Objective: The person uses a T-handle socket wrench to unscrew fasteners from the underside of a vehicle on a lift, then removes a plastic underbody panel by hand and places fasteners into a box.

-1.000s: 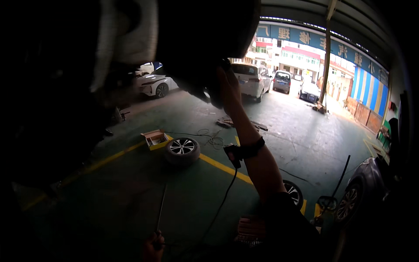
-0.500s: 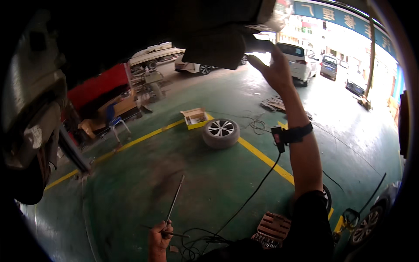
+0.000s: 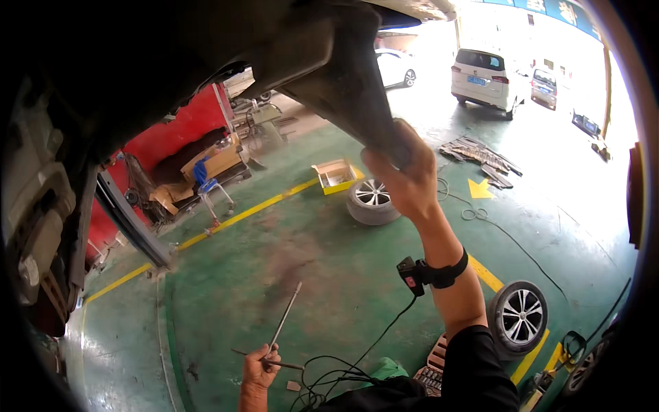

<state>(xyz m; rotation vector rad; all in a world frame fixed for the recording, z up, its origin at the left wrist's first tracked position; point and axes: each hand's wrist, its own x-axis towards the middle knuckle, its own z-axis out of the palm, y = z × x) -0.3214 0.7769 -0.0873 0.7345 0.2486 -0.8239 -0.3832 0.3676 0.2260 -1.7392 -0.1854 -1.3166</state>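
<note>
1. Right hand (image 3: pixel 412 182), at 2 o'clock: fingers, more spread earlier, now are closed around the lower end of dark panel (image 3: pixel 347 86).
2. Left hand (image 3: pixel 261 369), at 7 o'clock: fingers wrap the T-shaped metal tool (image 3: pixel 285 314).
3. Open floor (image 3: pixel 240 264), at 8 o'clock, reaches the yellow line (image 3: pixel 240 218).

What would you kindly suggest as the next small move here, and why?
Perhaps ease the dark panel slightly downward with the right hand: it grips the panel's lower end, while the left hand holds the metal rod low, well apart from the panel.
</note>
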